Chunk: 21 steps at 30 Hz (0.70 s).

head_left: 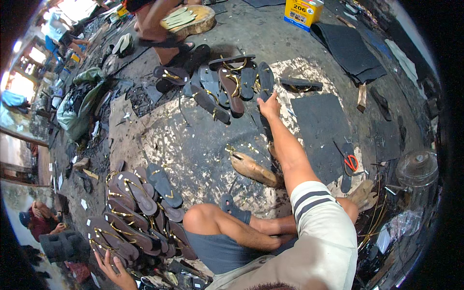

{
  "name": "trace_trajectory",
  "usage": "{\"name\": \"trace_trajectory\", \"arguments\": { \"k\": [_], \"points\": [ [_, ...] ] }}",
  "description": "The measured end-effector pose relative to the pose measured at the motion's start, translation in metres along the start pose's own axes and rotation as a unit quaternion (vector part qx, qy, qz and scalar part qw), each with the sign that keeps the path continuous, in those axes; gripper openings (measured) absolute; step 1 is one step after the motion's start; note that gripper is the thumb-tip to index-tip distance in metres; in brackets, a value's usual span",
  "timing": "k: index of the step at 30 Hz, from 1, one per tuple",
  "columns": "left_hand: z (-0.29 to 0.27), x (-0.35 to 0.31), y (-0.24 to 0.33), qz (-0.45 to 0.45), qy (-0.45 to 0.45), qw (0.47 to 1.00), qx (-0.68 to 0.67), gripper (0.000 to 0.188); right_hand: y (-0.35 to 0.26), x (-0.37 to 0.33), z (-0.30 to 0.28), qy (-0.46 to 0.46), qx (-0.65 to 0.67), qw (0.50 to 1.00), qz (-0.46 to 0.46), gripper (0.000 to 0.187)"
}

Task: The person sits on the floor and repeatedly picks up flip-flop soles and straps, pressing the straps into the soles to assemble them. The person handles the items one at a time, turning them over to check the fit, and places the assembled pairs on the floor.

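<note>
Over the grimy, littered floor [256, 35], the right grip [269, 106] pinches a dark sandal [265, 79], the left grip [115, 273] spread.

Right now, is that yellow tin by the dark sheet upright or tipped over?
Upright: the yellow tin stands on the floor, its blue band at the bottom.

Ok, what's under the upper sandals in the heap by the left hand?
More brown sandals show partly beneath the upper sandals, edges and toes peeking out. Whatever lies at the very bottom of the heap is covered, so I can't see it.
</note>
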<state>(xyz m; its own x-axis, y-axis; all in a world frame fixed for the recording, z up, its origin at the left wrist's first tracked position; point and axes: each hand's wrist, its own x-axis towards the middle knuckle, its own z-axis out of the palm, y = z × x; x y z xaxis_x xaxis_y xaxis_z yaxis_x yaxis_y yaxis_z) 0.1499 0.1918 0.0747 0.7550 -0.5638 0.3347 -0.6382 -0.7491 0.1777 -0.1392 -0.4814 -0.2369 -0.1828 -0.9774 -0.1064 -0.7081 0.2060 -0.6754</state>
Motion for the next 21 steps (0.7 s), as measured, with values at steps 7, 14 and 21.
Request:
{"name": "trace_trajectory", "arguments": {
  "k": [7,14,21],
  "points": [
    [0.081,0.024,0.149,-0.038,-0.092,0.904,-0.416,0.026,0.01,-0.091,-0.057,-0.066,0.277,0.957,0.065,0.093],
    [0.156,0.008,0.304,0.048,-0.279,0.774,-0.566,0.059,0.008,-0.375,-0.205,-0.131,0.159,0.937,-0.284,0.081],
    [0.11,-0.071,0.261,0.053,-0.383,0.719,-0.578,0.048,0.027,-0.417,-0.249,-0.268,0.407,0.87,-0.073,0.08]
  ]
}}
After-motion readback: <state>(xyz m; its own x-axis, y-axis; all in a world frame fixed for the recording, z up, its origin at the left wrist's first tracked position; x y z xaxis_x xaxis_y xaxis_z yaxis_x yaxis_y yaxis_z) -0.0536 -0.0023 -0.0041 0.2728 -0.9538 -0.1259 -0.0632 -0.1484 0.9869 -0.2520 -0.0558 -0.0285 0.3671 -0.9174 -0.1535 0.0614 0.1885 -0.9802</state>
